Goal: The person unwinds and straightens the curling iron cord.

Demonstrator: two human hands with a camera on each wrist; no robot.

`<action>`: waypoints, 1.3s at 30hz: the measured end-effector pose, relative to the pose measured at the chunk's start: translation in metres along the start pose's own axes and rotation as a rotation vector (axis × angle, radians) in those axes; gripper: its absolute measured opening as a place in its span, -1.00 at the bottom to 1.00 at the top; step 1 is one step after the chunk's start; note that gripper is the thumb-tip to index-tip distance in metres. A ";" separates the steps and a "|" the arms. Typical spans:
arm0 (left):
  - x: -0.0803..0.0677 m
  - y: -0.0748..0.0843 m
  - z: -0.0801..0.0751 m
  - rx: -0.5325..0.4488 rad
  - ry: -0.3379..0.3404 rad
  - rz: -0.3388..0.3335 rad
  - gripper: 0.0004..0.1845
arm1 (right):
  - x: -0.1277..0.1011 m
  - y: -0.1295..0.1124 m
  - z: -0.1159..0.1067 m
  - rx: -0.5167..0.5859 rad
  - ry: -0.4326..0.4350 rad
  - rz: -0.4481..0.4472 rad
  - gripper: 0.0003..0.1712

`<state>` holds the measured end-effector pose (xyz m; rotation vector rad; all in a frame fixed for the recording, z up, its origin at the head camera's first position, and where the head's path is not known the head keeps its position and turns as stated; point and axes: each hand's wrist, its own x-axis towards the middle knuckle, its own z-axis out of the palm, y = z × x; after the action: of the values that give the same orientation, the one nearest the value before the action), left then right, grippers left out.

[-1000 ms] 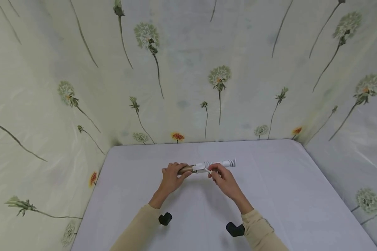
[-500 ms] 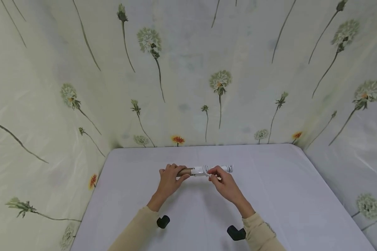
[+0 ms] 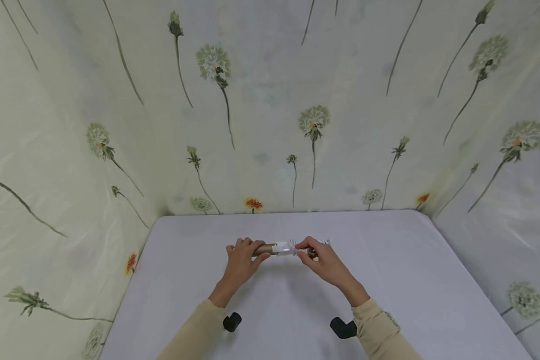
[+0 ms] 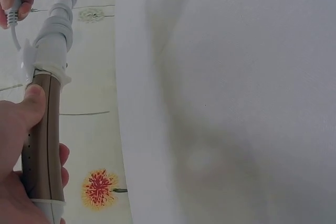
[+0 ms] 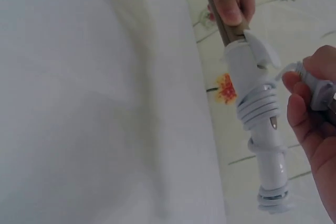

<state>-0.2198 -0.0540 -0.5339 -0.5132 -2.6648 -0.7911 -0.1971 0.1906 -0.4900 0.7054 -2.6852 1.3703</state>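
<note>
A hair curling iron (image 5: 244, 72) with a brown barrel and a white handle is held level above the table. My left hand (image 3: 243, 257) grips its brown barrel (image 4: 41, 140), thumb along the near side. White cord (image 5: 258, 104) is wound in several turns round the handle, which tapers to a ringed end. Between thumb and fingers my right hand (image 3: 321, 260) pinches the plug (image 5: 321, 94) on the cord's loose end, beside the handle and apart from it. In the head view this hand covers part of the wound cord.
The table (image 3: 387, 280) has a white cover. Walls of dandelion-print sheeting (image 3: 261, 125) rise behind it and at both sides. Black angular pieces sit beside the left sleeve (image 3: 193, 327) and the right sleeve (image 3: 380, 327).
My right hand has shifted slightly right with the cord end and now hides more of the handle. The left hand keeps its grip. The head view has tilted up a little.
</note>
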 end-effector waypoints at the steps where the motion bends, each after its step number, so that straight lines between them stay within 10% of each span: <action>1: 0.000 0.000 0.000 0.004 -0.005 -0.001 -0.63 | 0.001 0.000 -0.001 -0.007 0.003 -0.010 -0.84; 39: -0.012 -0.007 -0.006 0.083 -0.063 0.023 -0.57 | 0.025 0.035 -0.012 -0.227 0.097 -0.147 -0.89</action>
<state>-0.2112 -0.0658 -0.5372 -0.5548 -2.7305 -0.6655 -0.2365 0.2083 -0.5033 0.7737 -2.5983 1.0184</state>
